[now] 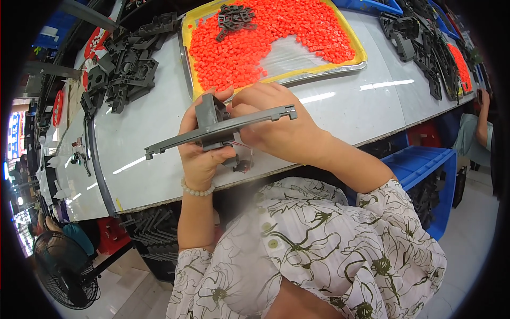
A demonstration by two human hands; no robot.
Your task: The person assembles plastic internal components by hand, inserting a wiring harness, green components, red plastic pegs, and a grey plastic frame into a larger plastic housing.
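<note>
Work looks unfinished: left hand (192, 153) grips grey part (226, 127), right hand (284, 130) curled, its grasp unclear; red pieces (228, 64) remain at twelve o'clock.

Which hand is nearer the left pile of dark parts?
Left. The left hand, holding the grey part, is right of the pile, toward the wearer; the right hand is farther right.

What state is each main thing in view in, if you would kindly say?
Dark grey part: held above the table, long bar slanting
Left hand: closed around the part
Right hand: curled at the part, fingertips partly hidden
Yellow-edged tray: partly filled, with a bare patch
Red pieces: loose, spread in the tray
Small dark parts: heaped on the red pieces
Larger dark parts: piled at left
Fan: cannot tell whether running
</note>
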